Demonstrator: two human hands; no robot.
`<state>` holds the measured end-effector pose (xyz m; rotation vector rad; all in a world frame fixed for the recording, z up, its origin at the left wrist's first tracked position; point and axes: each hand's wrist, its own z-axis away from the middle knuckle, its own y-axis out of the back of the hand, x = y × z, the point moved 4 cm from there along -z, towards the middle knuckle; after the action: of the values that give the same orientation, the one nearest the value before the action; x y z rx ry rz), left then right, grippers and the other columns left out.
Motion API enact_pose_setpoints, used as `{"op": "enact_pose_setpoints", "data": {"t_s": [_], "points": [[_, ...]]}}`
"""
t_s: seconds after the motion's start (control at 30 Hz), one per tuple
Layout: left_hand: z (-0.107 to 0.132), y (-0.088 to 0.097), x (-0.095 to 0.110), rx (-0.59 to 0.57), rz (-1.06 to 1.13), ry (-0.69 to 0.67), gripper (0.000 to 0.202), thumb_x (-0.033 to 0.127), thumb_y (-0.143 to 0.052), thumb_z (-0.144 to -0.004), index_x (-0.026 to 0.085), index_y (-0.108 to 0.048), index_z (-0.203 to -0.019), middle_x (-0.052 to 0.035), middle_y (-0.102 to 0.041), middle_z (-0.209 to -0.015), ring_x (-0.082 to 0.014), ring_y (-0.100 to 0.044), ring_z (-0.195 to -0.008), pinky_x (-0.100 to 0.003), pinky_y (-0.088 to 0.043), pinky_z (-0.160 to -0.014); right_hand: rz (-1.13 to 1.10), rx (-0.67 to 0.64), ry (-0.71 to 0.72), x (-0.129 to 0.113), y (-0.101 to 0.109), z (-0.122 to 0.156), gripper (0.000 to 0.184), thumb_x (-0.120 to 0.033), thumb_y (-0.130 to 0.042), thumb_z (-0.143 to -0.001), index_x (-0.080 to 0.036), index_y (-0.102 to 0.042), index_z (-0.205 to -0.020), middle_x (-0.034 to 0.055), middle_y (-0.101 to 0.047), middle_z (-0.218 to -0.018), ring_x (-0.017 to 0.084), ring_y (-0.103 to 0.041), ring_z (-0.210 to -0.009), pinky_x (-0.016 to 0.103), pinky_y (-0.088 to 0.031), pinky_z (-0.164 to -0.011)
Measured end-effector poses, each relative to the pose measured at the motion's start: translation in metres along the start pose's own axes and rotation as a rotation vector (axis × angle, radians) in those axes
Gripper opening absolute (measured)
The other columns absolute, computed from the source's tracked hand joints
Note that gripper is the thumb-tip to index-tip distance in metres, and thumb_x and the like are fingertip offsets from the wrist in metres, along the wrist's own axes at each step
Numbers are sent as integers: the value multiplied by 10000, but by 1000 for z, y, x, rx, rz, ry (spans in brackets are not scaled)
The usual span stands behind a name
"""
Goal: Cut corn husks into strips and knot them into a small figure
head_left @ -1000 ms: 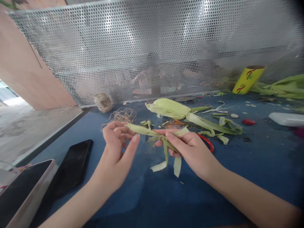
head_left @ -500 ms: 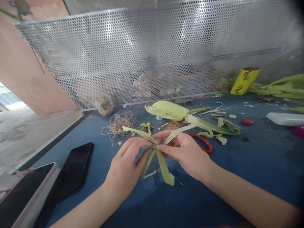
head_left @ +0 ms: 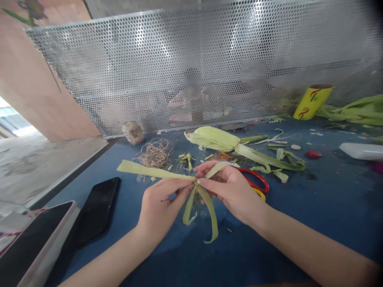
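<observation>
Between my hands is a knot-like joint of pale green corn husk strips [head_left: 155, 172]. One strip stretches left above my left hand [head_left: 166, 199], another lies over the fingers of my right hand [head_left: 231, 185], and two hang down, curling at their ends. My left thumb and fingers pinch the joint from the left. The right thumb and fingers pinch it from the other side; my fingers hide the joint's details. Partly behind my right hand lie scissors with red and yellow handles [head_left: 259, 179]. Beyond them rests a husk-wrapped bundle [head_left: 214, 137] with a long trailing strip.
A twine tangle [head_left: 155, 153], a stone [head_left: 133, 132] and green scraps [head_left: 186, 160] lie beyond my hands. Two phones [head_left: 95, 211] are at left. At right are a yellow roll [head_left: 312, 103], a red object [head_left: 313, 154] and a white object [head_left: 362, 151]. A perforated metal panel [head_left: 119, 71] stands behind.
The left strip now extends straighter and farther left. The hanging strips have swung and curled. Both hands keep their pinch at the joint, and the view has shifted slightly.
</observation>
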<state>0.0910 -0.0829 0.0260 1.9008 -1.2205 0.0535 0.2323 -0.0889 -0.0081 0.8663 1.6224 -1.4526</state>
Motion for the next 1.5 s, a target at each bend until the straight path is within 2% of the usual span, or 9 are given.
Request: {"op": "enact_pose_setpoints", "data": {"t_s": [0.23, 0.37, 0.5, 0.7, 0.9, 1.13, 1.23, 1.37, 1.5], "points": [[1, 2, 1, 34, 69, 96, 115, 143, -628, -732, 216, -713, -753, -3, -726, -740, -146, -652, -640, -236, -538, -605, 150, -12, 54, -2, 4, -2, 207, -243, -734, -657, -179, -541, -700, -48, -565, -592, 79, -541, -546, 197, -449, -527], [1, -5, 0, -17, 164, 150, 124, 169, -606, -743, 208, -724, -741, -13, -731, -695, -163, -655, -586, -250, -535, -547, 171, -46, 48, 1, 6, -4, 264, -243, -741, -650, -186, -488, -705, -80, -515, -538, 56, -486, -477, 167, -404, -459], [-1, -8, 0, -60, 121, 68, 160, 137, -588, -749, 221, -722, -778, -22, -697, -740, -160, -633, -671, -257, -528, -619, 176, -63, -8, 2, 5, -3, 293, -304, -718, -675, -199, -453, -742, -81, -530, -555, 72, -516, -463, 175, -420, -420], [-5, -2, 0, -60, 105, -36, 267, 147, -662, -703, 217, -682, -960, -5, -549, -748, -131, -553, -676, -238, -492, -615, 86, -92, -87, 3, 0, 0, 301, -362, -691, -702, -212, -481, -858, -49, -603, -641, 115, -622, -545, 247, -531, -518], [-5, -2, 2, -180, 177, -98, 341, 156, -626, -752, 251, -633, -1080, -12, -587, -775, -142, -569, -722, -248, -491, -651, 2, -183, -189, -1, -6, 5, 217, -362, -614, -778, -204, -507, -880, -23, -610, -722, 120, -631, -570, 253, -546, -492], [-7, -3, 3, -274, 199, -152, 375, 179, -608, -777, 292, -602, -1134, -41, -616, -908, -182, -585, -843, -302, -501, -747, 134, -203, -141, -11, -2, 5, 219, -165, -675, -717, -182, -534, -884, -39, -606, -731, 113, -651, -627, 230, -552, -551], [-7, -2, 3, -315, 254, -98, 305, 206, -547, -823, 289, -619, -1107, -55, -624, -947, -193, -598, -858, -324, -508, -764, 133, -247, -149, -11, -1, 5, 200, -132, -642, -737, -179, -512, -882, -40, -619, -684, 112, -646, -597, 269, -554, -590], [-9, -1, 5, -311, 245, -7, 278, 209, -429, -880, 235, -703, -920, -60, -669, -869, -199, -604, -857, -346, -505, -784, 189, -272, -116, -10, 1, 4, 172, -153, -621, -760, -168, -508, -889, -44, -591, -594, 84, -579, -506, 211, -480, -496], [-7, -3, -6, -209, 292, 125, 275, 270, -445, -880, 211, -710, -844, -64, -691, -945, -215, -611, -915, -351, -509, -812, 147, -239, -78, -10, 4, 2, 226, -198, -636, -760, -176, -541, -964, -82, -470, -530, 47, -421, -450, 179, -363, -433]]}}
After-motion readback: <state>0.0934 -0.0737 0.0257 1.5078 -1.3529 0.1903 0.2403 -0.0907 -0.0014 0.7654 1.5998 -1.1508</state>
